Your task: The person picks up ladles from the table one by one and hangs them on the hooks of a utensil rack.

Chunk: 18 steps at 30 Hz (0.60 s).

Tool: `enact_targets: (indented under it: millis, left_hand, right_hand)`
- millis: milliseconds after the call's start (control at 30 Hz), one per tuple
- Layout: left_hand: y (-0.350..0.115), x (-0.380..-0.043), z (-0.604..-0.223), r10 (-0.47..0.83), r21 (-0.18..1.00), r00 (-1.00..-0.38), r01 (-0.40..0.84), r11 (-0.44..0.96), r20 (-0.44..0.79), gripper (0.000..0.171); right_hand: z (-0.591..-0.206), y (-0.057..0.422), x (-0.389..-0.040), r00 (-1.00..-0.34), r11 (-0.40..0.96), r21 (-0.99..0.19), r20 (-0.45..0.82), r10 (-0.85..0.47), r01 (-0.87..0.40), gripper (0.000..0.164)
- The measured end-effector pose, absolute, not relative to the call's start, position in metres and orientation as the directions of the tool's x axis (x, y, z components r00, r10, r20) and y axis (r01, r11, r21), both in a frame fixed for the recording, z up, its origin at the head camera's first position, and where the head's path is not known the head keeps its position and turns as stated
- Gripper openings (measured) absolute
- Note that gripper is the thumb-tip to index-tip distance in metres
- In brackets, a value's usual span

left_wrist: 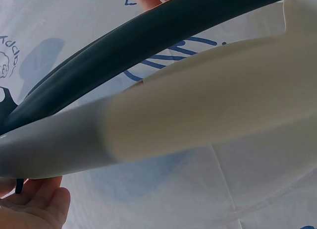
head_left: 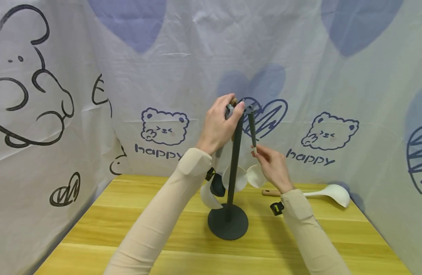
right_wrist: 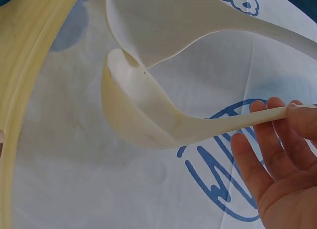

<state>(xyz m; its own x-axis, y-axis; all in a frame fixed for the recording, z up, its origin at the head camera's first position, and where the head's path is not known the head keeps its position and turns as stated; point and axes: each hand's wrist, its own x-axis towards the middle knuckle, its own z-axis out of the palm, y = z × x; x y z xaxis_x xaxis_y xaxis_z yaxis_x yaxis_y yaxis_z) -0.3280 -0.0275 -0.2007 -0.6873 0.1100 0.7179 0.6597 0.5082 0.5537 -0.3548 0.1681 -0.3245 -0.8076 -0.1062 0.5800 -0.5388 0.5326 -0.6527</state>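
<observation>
A dark utensil stand (head_left: 234, 164) rises from a round base. My left hand (head_left: 219, 124) grips its top, thumb on the near side and fingers over the hooks. My right hand (head_left: 274, 166) pinches the pale handle of a white ladle (right_wrist: 143, 115) hanging from the right side of the top. The handle's upper part is dark grey. Beside that ladle's bowl, a larger white utensil (right_wrist: 168, 26) hangs and overlaps it in the right wrist view. A grey-and-cream utensil handle (left_wrist: 198, 105) crosses the left wrist view near the dark pole.
A white curved utensil (head_left: 209, 196) and a dark one (head_left: 218, 185) hang on the stand's left. Another white ladle (head_left: 336, 194) with a wooden handle end lies on the wooden table (head_left: 145, 229) at right. A printed white cloth (head_left: 204, 49) hangs close behind.
</observation>
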Motion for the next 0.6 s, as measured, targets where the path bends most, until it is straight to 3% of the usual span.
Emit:
enact_targets:
  millis: [600]
  left_hand:
    - [-0.0271,-0.3294,-0.2028,0.115,0.565,-0.683,0.676,0.473,0.721,0.059]
  right_hand:
    - [-0.3343,0.1761,-0.3515,-0.825,0.533,-0.667,0.553,-0.115,-0.521,0.033]
